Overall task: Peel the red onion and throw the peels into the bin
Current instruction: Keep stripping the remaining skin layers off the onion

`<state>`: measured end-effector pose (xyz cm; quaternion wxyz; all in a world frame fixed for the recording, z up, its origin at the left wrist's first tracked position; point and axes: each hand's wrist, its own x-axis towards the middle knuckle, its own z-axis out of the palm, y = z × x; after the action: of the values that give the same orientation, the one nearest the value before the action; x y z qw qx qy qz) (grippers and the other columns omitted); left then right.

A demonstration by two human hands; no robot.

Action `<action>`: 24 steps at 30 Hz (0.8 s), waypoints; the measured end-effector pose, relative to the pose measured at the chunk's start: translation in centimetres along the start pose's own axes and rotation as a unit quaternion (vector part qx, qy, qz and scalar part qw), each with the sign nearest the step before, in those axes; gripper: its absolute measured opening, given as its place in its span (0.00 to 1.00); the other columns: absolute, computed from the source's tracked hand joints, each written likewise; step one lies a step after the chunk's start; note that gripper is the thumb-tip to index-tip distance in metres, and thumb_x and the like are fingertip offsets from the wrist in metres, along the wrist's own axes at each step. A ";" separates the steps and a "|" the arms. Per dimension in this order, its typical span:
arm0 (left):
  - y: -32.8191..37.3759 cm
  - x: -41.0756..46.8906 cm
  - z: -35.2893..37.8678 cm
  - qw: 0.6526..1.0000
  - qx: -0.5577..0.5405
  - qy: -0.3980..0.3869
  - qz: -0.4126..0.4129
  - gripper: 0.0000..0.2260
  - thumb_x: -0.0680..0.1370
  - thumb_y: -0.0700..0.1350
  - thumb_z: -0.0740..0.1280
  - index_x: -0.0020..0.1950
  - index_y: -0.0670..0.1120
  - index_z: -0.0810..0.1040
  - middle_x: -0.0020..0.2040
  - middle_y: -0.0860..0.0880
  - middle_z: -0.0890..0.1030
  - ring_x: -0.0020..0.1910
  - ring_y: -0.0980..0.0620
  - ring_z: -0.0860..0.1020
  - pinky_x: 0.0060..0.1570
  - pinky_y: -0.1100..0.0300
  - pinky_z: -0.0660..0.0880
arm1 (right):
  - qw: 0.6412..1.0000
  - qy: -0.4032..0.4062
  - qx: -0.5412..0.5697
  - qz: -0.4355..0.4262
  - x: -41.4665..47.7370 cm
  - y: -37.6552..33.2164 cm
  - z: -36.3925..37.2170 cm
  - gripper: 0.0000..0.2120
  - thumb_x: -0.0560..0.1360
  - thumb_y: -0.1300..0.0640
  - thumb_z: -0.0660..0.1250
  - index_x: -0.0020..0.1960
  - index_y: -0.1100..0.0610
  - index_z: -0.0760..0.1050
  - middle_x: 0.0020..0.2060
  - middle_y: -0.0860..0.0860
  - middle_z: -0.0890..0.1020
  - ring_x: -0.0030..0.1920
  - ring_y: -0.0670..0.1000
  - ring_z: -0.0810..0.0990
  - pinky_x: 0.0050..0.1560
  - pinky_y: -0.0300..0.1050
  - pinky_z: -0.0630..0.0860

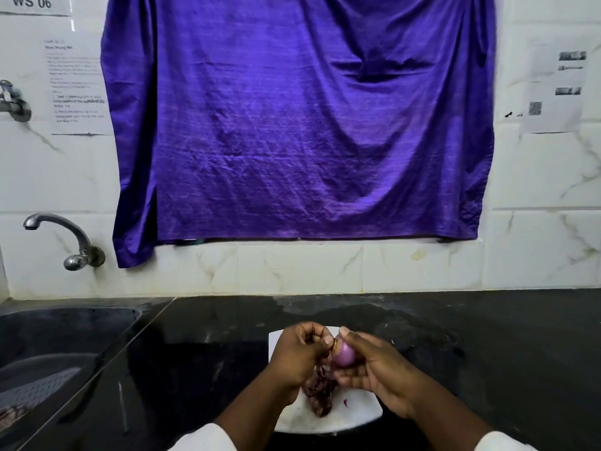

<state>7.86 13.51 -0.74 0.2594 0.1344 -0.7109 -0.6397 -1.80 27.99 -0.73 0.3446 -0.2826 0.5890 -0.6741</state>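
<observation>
Right grip [374, 369] curled round red onion [345, 354], long axis roughly upright, above near edge of counter [487, 353]; left grip [302, 354] pinching hanging peel [328, 357].

Qty: 1 onion [345, 354], 1 peel pile [320, 397], 2 taps [70, 234] [14, 100], 1 plate [357, 413].

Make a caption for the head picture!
Right hand holds the onion; left hand pinches peel over a white plate.

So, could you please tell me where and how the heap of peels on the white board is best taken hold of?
Probably from above, pinching across its narrow middle. The heap of peels lies as a long loose strip on the white board, running towards the person, so fingers closing from its left and right sides should gather most.
</observation>
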 end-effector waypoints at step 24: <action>-3.0 1.9 -0.7 0.957 0.254 0.134 0.035 0.09 0.76 0.43 0.75 0.35 0.47 0.84 0.32 0.53 0.84 0.33 0.56 0.81 0.36 0.62 0.75 | 0.982 0.087 0.113 -0.123 1.0 1.7 1.0 0.24 0.73 0.46 0.70 0.60 0.63 0.78 0.51 0.71 0.84 0.42 0.61 0.85 0.40 0.48 0.85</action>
<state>6.22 11.43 -3.27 0.3318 0.2555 -0.8128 -0.4050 -1.44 26.46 -2.27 0.2362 -0.2521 0.4976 -0.7957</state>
